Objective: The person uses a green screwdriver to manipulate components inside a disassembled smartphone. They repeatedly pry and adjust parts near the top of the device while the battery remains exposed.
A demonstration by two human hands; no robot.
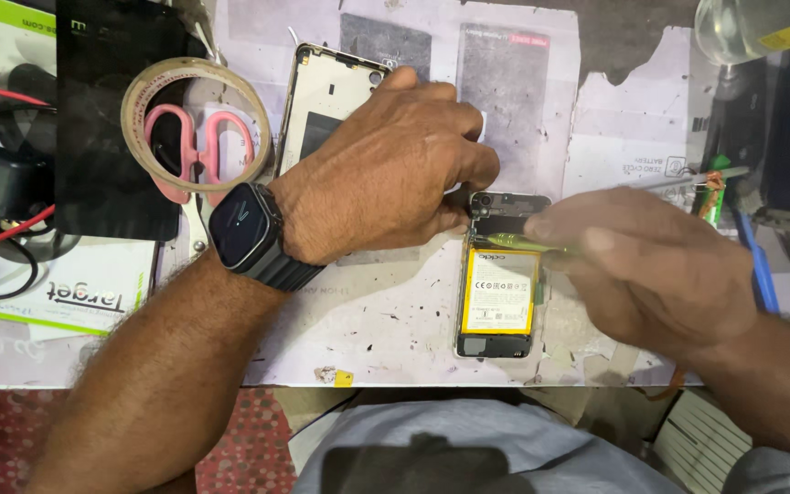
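Observation:
An opened phone (497, 343) with a yellow battery (500, 293) lies face down on the white work mat (386, 320). My left hand (395, 169), with a dark smartwatch (244, 227) on its wrist, presses its fingers on the phone's top left corner. My right hand (651, 265) holds a thin green-handled tool (514, 242) whose tip lies across the phone just above the battery. The removed back cover (322, 101) lies on the mat behind my left hand, partly hidden by it.
A tape roll (196, 123) with pink scissors (201, 137) inside it rests at the back left on a black tablet (116, 119). Boxes and red and black wires (2, 229) crowd the left edge. A blue tool (763, 270) and a clear bottle (742, 27) lie on the right.

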